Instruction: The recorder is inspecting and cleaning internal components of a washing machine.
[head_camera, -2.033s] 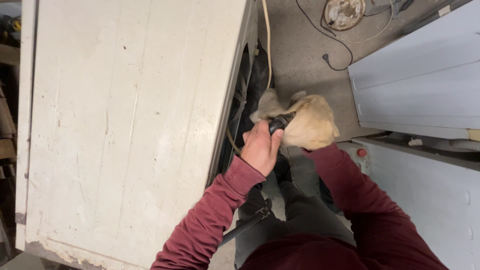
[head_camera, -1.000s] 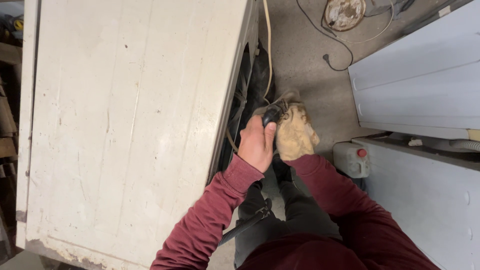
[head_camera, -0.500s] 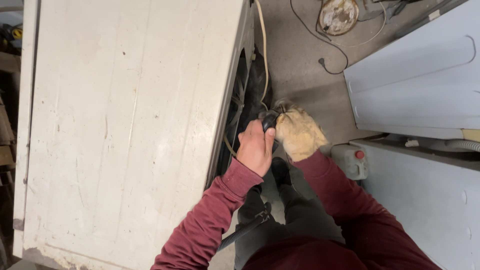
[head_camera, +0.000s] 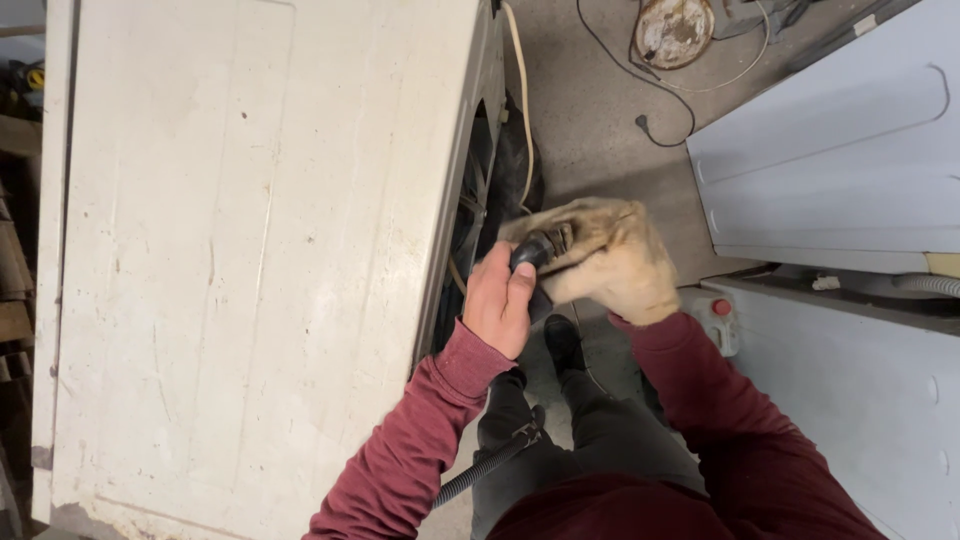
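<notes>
Head view looked straight down: the left hand (head_camera: 500, 302), bare, sat just right of frame centre, fingers curled tight round a dark rubber hose end (head_camera: 533, 252). The right hand (head_camera: 605, 260), in a tan work glove, was clamped on the same hose end from the other side, gloved fingers wrapped over its tip. Both hands touched it, and each other, right beside the open edge of the big white appliance (head_camera: 250, 250) that filled the left half of the frame.

The hose end's short visible stretch ran on a slant, from lower left in the bare palm up toward the upper right into the glove; its ribbed mouth faced up and right. How far it continued below the palm could not be told, as the hand hid it. A grey corrugated hose (head_camera: 480, 475) showed lower down, at bottom centre, running diagonally between the maroon sleeves; whether it joined the held piece was hidden.

Behind the hands, dark parts and a pale cable (head_camera: 522, 90) showed in the gap at the appliance's side. A second white appliance (head_camera: 830, 150) lay at the upper right, another white panel (head_camera: 860, 400) at the lower right. A round rusty part (head_camera: 675, 30) and thin black wires lay on the concrete floor (head_camera: 600, 130) at top centre. A black shoe (head_camera: 563, 345) stood just under the hands.
</notes>
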